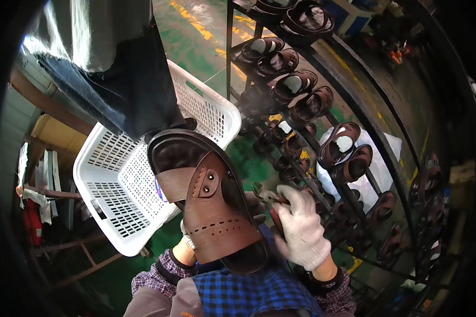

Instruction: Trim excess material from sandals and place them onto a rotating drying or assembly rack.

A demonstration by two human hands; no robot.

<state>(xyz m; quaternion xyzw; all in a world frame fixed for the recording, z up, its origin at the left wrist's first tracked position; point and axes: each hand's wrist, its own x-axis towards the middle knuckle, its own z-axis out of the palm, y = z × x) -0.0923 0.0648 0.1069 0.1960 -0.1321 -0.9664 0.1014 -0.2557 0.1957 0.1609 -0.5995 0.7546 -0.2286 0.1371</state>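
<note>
A brown leather sandal (209, 211) with wide straps and two metal studs is held up in front of me, its toe end pointing away. My left hand (187, 239), in a pale glove, holds it from beneath; the sandal hides most of that hand. Just right of the sandal, my right hand (304, 227), in a white knit glove, is closed round the red handles of a pair of pliers (274, 214). The metal jaws of the pliers are near the sandal's right edge; whether they touch it I cannot tell.
A white plastic basket (111, 219) stands beyond the sandal to the left, dark cloth hanging over its far side. On the right, a black metal rack (354, 111) carries several brown sandals (312, 104). A white bag (391, 145) lies behind the rack on the green floor.
</note>
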